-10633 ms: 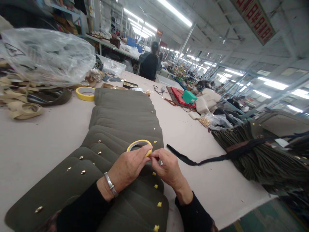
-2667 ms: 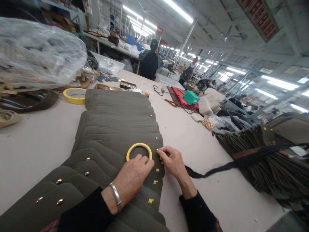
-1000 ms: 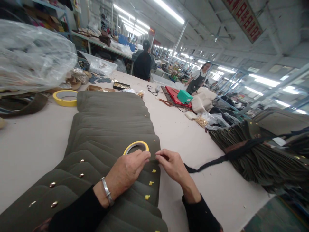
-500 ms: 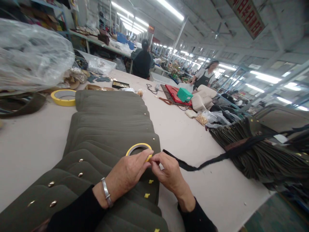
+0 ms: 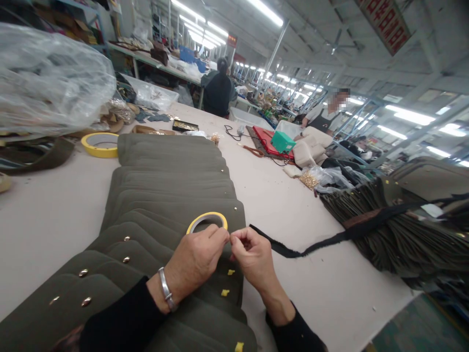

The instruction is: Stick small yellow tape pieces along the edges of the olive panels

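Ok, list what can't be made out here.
Head view throughout:
Yellow tape roll: lower part hidden behind the left hand.
Right hand: anything it pinches is too small, covered by its grip.
Olive panels: nearest ones cut off by the bottom edge.
Plastic bag: left side cut off by the left edge.

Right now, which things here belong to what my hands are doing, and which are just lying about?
Seemingly part of the job:
yellow tape roll in the left hand
olive panels
yellow bits on the panels

Seemingly just lying about:
second tape roll
clear plastic bag
teal box
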A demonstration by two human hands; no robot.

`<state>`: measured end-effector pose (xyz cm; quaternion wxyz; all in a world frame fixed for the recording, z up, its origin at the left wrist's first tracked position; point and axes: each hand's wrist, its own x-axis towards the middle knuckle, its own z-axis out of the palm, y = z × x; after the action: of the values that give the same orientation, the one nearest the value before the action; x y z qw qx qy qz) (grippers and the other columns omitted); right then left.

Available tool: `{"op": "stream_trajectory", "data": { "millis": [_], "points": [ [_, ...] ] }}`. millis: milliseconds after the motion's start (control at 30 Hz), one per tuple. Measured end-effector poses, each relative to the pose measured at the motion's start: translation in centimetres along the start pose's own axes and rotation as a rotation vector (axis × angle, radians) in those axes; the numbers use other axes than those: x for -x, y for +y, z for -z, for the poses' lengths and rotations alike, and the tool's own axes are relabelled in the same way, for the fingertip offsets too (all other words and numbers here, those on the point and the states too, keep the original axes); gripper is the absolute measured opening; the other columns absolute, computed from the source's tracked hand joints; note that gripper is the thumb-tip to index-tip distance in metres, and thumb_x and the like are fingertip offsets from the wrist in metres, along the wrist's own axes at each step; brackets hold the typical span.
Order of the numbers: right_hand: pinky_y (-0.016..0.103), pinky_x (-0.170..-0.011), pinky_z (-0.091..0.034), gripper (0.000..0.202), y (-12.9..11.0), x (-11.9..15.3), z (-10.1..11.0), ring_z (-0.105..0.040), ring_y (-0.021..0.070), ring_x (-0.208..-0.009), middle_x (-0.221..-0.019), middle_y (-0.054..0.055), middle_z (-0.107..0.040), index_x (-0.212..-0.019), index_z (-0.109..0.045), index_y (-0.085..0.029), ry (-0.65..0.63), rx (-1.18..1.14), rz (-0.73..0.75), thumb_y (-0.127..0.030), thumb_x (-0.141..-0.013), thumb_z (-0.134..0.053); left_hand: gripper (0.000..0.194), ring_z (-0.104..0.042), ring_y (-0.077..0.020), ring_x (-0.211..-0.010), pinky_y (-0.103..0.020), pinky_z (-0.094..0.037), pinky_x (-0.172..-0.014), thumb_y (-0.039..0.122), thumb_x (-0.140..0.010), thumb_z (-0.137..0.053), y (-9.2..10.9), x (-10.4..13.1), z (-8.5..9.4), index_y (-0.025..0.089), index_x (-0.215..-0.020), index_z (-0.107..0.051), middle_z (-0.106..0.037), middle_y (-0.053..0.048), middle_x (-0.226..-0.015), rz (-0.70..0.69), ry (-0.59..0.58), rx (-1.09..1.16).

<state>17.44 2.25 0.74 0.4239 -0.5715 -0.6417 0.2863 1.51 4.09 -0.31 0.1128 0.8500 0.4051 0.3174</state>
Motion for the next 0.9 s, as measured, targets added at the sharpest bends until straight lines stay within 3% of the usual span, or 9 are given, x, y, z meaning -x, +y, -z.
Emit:
{"op": "stream_trajectory", "data": {
  "millis": [167, 233, 400, 567, 900],
  "points": [
    [0.024, -0.055, -0.047, 0.012, 0.5, -0.9, -0.3, -0.06, 0.0138, -0.057, -0.065, 0.001, -0.065, -0.072, -0.064, -0.018, 0.098, 0.106, -0.001, -0.022, -0.079, -0.055, 0.023, -0.058, -0.0134, -0.071, -0.025, -0.044, -0.064, 0.02, -0.097, -0.035, 0.8, 0.2, 0.2, 0.019, -0.086, -0.056, -0.059, -0.001, -0.076, -0.031, 0.145, 0.027],
    [0.025, -0.053, -0.047, 0.014, 1.5, -1.4, 0.5, -0.06, 0.0142, -0.054, -0.063, 0.001, -0.065, -0.072, -0.064, -0.017, 0.13, 0.095, -0.081, -0.026, -0.078, -0.056, 0.025, -0.056, -0.0127, -0.07, -0.024, -0.043, -0.063, 0.02, -0.098, -0.034, 1.1, 0.2, 0.2, 0.019, -0.085, -0.055, -0.058, 0.0, -0.075, -0.054, 0.143, 0.023],
    [0.023, -0.047, -0.045, 0.028, 4.3, -2.1, 3.5, -0.054, 0.0112, -0.046, -0.056, -0.002, -0.06, -0.074, -0.065, -0.015, -0.086, -0.161, -0.266, -0.043, -0.078, -0.064, 0.019, -0.056, -0.0148, -0.073, -0.026, -0.043, -0.064, 0.019, -0.097, -0.04, 1.0, 0.0, 0.0, 0.02, -0.087, -0.055, -0.061, -0.001, -0.08, 0.011, -0.057, -0.149],
    [0.021, -0.043, -0.037, 0.027, 5.5, -2.0, 3.8, -0.047, 0.0095, -0.046, -0.056, -0.002, -0.058, -0.077, -0.067, -0.014, -0.16, -0.08, -0.251, -0.041, -0.079, -0.064, 0.015, -0.054, -0.0189, -0.087, -0.03, -0.046, -0.072, 0.01, -0.091, -0.045, 0.7, -0.2, 0.0, 0.02, -0.091, -0.056, -0.063, -0.004, -0.092, 0.085, -0.293, -0.201],
    [0.025, -0.06, -0.044, 0.016, 4.8, -2.8, 2.1, -0.059, 0.0146, -0.061, -0.069, 0.0, -0.068, -0.074, -0.067, -0.019, -0.165, 0.342, -0.045, -0.025, -0.083, -0.055, 0.02, -0.05, -0.0239, -0.089, -0.039, -0.044, -0.079, 0.01, -0.092, -0.04, 0.2, -0.3, -0.5, 0.02, -0.092, -0.057, -0.06, -0.005, -0.093, 0.073, -0.322, -0.227]
  ]
}}
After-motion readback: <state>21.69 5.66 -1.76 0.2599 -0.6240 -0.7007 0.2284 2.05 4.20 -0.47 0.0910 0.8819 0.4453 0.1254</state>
